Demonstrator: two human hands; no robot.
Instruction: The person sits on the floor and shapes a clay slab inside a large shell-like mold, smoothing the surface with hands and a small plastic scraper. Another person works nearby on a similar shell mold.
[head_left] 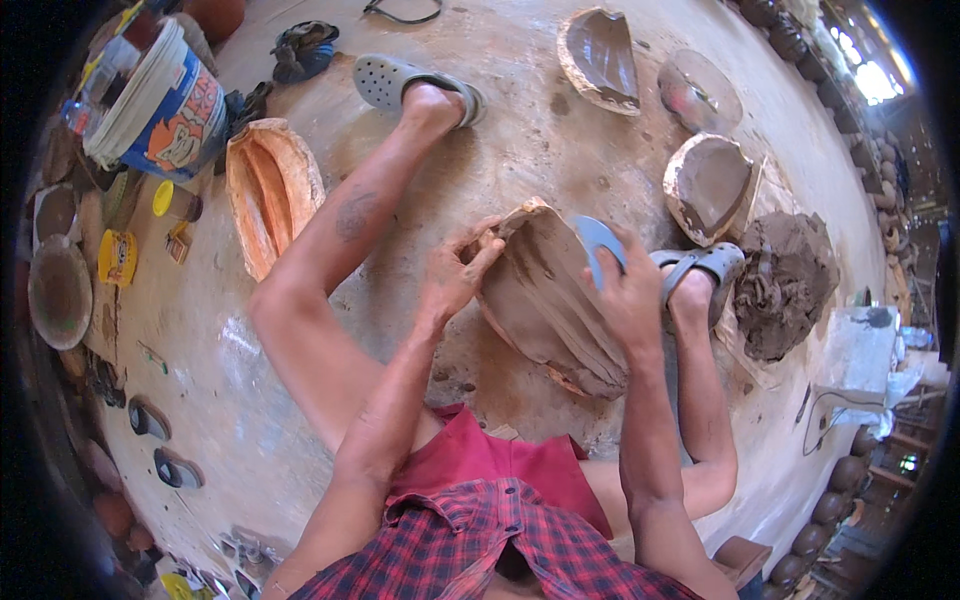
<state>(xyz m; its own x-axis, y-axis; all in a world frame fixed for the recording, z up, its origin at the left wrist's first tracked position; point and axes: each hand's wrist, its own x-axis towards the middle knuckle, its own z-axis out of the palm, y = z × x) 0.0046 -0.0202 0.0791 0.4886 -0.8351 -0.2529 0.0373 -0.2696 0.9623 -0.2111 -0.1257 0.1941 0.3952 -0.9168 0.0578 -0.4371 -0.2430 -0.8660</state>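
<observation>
A long mold [550, 310] lined with grooved grey clay lies tilted between my bare legs, its pale crusty rim showing at the top. My left hand [460, 262] grips its upper left rim with bent fingers. At the upper right of that mold, my right hand [622, 280] holds a flat blue scraper [596, 238] against or just over the clay; I cannot tell which. A lump of dark wet clay [785, 280] sits beyond my right foot, beside a smaller clay-lined mold [700, 185].
An orange grooved mold [270, 200], a white bucket [135, 115], yellow tubs [118, 258] and a round grey dish [58, 293] are at left. Another half mold [598, 60] and a translucent disc [698, 90] lie ahead. Sandals [170, 470] lie lower left; dark pots [830, 510] line the right edge.
</observation>
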